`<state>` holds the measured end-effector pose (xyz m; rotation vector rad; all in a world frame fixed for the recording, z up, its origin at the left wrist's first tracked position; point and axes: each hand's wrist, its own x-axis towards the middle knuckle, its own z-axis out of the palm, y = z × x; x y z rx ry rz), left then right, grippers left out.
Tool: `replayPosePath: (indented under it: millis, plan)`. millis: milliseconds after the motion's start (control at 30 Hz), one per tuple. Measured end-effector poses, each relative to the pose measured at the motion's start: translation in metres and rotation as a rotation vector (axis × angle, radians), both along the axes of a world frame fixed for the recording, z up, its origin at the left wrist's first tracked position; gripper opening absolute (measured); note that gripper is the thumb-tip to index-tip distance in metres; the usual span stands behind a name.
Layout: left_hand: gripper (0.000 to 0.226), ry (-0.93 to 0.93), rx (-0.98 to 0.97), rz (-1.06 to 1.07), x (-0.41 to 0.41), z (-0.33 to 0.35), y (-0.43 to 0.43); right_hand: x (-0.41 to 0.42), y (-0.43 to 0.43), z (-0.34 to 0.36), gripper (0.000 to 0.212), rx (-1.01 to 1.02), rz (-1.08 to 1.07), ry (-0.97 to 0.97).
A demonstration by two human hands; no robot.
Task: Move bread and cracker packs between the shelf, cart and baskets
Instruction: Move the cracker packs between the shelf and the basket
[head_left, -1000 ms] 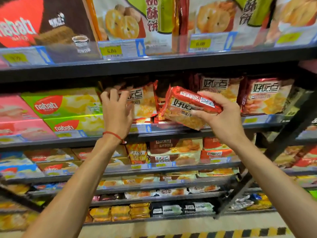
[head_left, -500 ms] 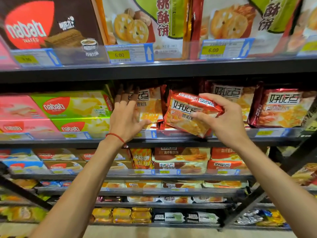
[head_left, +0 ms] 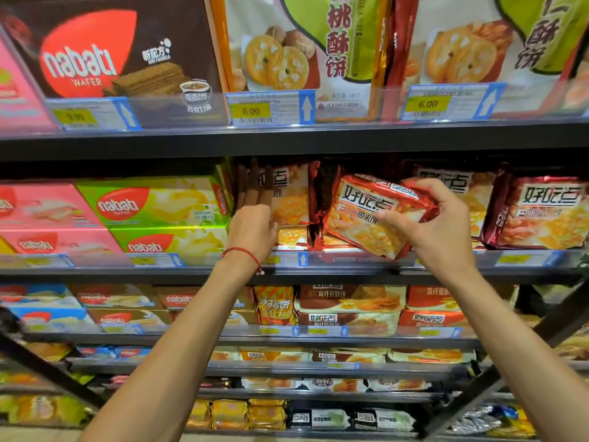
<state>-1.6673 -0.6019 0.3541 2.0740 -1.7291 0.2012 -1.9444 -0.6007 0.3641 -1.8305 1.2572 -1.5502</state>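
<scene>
My right hand (head_left: pixel 436 224) grips a red cracker pack (head_left: pixel 366 215) by its right end, tilted, at the front of the second shelf (head_left: pixel 318 271). My left hand (head_left: pixel 255 215) reaches into the same shelf, fingers straight and flat against a standing cracker pack (head_left: pixel 291 196) left of the held one. More red packs of the same brand (head_left: pixel 541 212) stand to the right on that shelf.
Green and pink wafer boxes (head_left: pixel 153 205) fill the shelf's left part. The top shelf holds a brown wafer box (head_left: pixel 105 55) and walnut cookie bags (head_left: pixel 302 49). Lower shelves carry more biscuit packs. Dark diagonal braces (head_left: pixel 526 355) cross the lower corners.
My right hand has brought the red pack in closer to the shelf slot. My left hand has pushed deeper, its fingers now flat on the standing pack. The view moved nearer.
</scene>
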Motion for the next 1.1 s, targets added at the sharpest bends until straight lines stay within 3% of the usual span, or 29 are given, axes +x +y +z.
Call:
replayPosePath:
  millis: [233, 333, 400, 467, 567, 667, 767, 900, 1100]
  plan:
    - [0.022, 0.167, -0.085, -0.036, -0.007, -0.015, 0.005, 0.006, 0.003, -0.014, 0.077, 0.045, -0.003, -0.134]
    - [0.015, 0.269, -0.221, -0.15, -0.012, -0.025, 0.013, 0.009, 0.004, -0.022, 0.08, 0.087, 0.018, -0.156]
    - [0.021, 0.419, -0.339, -0.272, -0.021, -0.025, 0.024, 0.009, 0.004, -0.03, 0.089, 0.148, 0.046, -0.136]
    - [0.04, 0.673, -0.268, -0.433, -0.035, -0.022, 0.035, 0.008, 0.005, -0.037, 0.099, 0.208, 0.078, -0.139]
    - [0.054, 0.851, -0.097, -0.557, -0.058, -0.024, 0.039, 0.006, 0.009, -0.043, 0.085, 0.226, 0.111, -0.058]
    - [0.059, 0.845, -0.143, -0.493, -0.073, -0.03, 0.032, 0.003, 0.014, -0.047, 0.083, 0.204, 0.004, 0.132]
    - [0.049, 0.839, -0.24, -0.433, -0.078, -0.031, 0.024, 0.006, 0.011, -0.046, 0.082, 0.129, -0.136, 0.258]
    - [0.039, 0.815, -0.316, -0.373, -0.087, -0.028, 0.008, 0.014, -0.006, -0.038, 0.06, 0.099, -0.29, 0.185]
    - [0.052, 0.838, -0.301, -0.309, -0.09, -0.037, -0.009, 0.023, -0.014, -0.044, 0.03, 0.003, -0.32, 0.268]
